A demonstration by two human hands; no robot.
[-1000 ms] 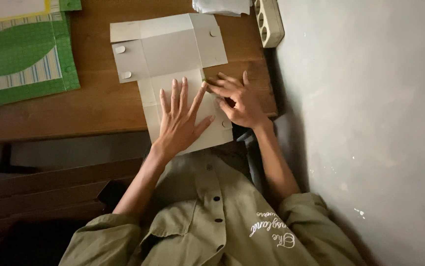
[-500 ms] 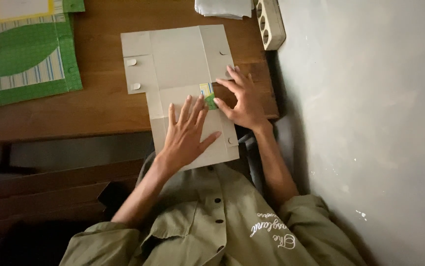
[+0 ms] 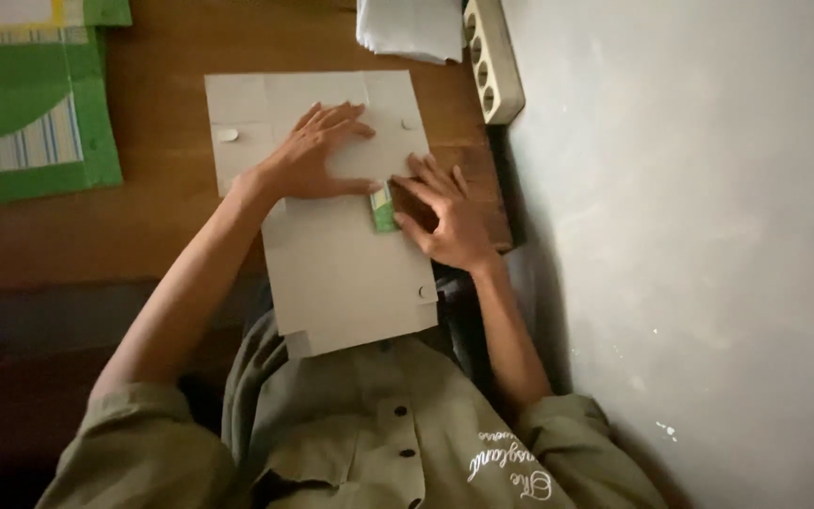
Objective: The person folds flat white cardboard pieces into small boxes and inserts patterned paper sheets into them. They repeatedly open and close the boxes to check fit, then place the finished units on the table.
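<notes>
A flat sheet of grey cardboard (image 3: 341,254), cut and creased like an unfolded box, lies on the wooden table (image 3: 171,212) with its near end hanging over the table edge toward the person's shirt (image 3: 378,443). The left hand (image 3: 317,155) lies palm down on the upper part of the cardboard, fingers spread and flat, gripping nothing, only pressing. The right hand (image 3: 444,217) rests at the cardboard's right edge, fingers loosely stretched, with the fingertips on a small folded flap whose green printed side (image 3: 383,207) shows; it presses the flap rather than clasping it. The two hands sit close together, the flap between them.

To the right the table ends just beyond the right hand, hard against a pale wall (image 3: 690,236). A white power strip (image 3: 493,58) lies along that edge above the right hand, and a stack of white paper (image 3: 411,26) lies beside it, just above the cardboard's top edge. At the far left lies another flattened box, green and striped (image 3: 30,104), well apart from the cardboard, with bare wood between them.
</notes>
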